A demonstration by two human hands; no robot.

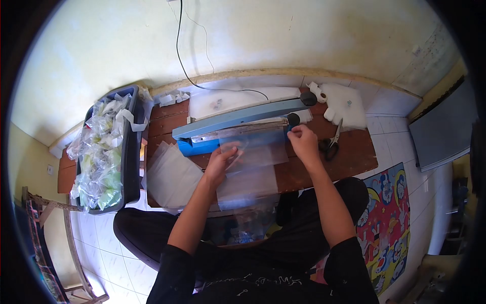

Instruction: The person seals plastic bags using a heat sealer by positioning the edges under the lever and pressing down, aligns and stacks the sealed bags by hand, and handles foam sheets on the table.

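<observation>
A blue impulse sealer (pixel 243 121) with a long arm lies across the low wooden table in front of me. My left hand (pixel 221 161) is closed on a clear plastic bag (pixel 248 177), which hangs from the sealer's front edge toward my lap. Just below the round black knob (pixel 293 120) at the sealer's right end, my right hand (pixel 304 144) has its fingers pinched together. Whatever lies between those fingertips is too small to make out. Scissors (pixel 332 144) with black handles rest on the table to the right of that hand.
Flat clear bags (pixel 172 175) lie at the table's left. A dark bin (pixel 132 152) full of filled plastic bags stands beside it. White sheets (pixel 349 106) and a tape roll (pixel 317 92) sit at back right. A black cable (pixel 178 45) hangs down the wall. A patterned mat (pixel 387 218) covers floor.
</observation>
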